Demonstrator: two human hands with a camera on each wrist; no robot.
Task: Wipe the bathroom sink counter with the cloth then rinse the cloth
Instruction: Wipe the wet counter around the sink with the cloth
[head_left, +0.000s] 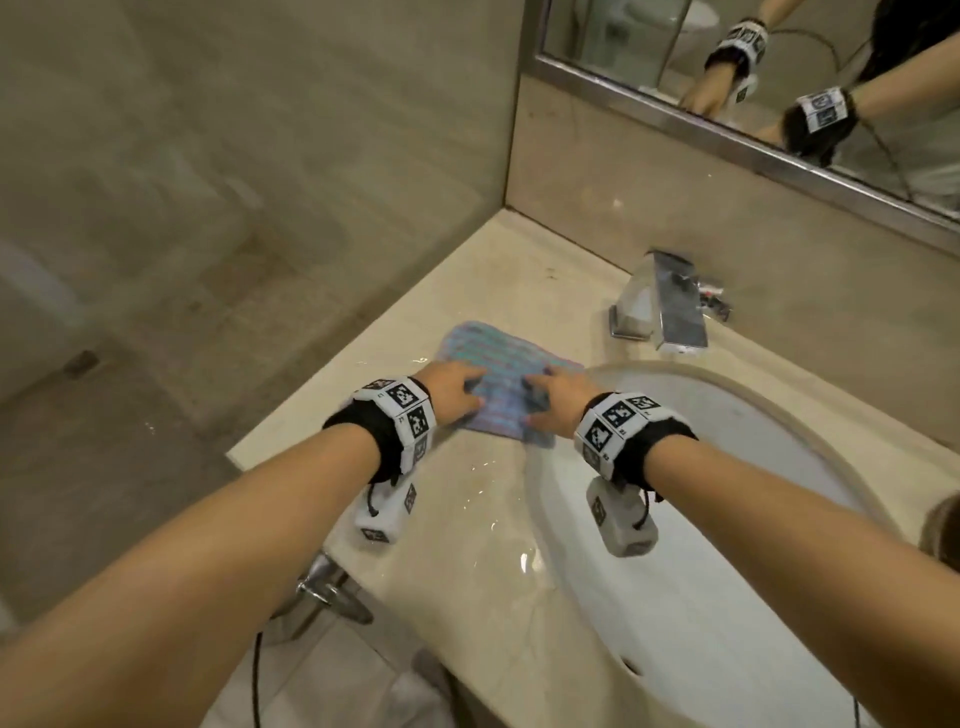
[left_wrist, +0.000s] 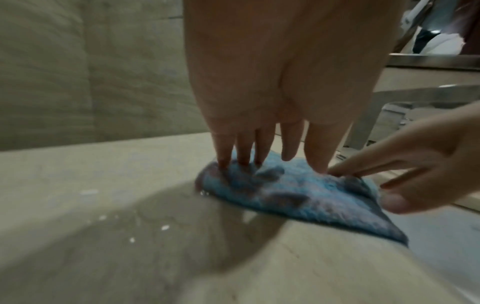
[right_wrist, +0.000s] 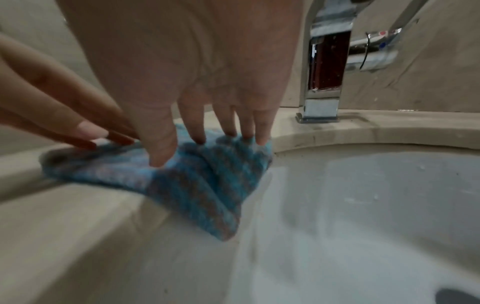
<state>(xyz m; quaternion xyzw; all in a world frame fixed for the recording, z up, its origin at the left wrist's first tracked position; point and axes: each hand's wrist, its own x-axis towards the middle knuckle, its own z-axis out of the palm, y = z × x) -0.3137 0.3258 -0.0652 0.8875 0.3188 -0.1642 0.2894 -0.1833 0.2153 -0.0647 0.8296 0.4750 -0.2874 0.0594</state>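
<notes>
— Where does the wiping stand?

— Mid-way, I'd judge. The striped blue cloth (head_left: 506, 387) lies flat on the beige stone counter (head_left: 467, 291), left of the basin, one corner drooping over the rim of the white sink (head_left: 779, 415). The left hand (head_left: 452, 395) and the right hand (head_left: 558, 410) both press down on it, fingers straight and spread, thumbs nearly meeting; neither one is gripping the fabric.

— And the counter itself?

— A wet sheen and scattered droplets (head_left: 483, 499) show on the stone between the cloth and the front edge, so that strip looks to have been gone over, or at least wetted. The back corner by the wall looks dry, with a few dark specks (head_left: 548, 270) near the tap. The counter to the right of the basin is mostly out of view (I can't judge it).

— The rinse?

— Not begun, I think. No water runs from the square chrome faucet (head_left: 670, 304), and the basin looks only damp.

— The room?

— Beige tiled walls, a metal-framed mirror (head_left: 779, 62) above the backsplash reflecting both wrists, and a chrome fitting (head_left: 327, 587) with a dark hose below the counter's left end.
</notes>
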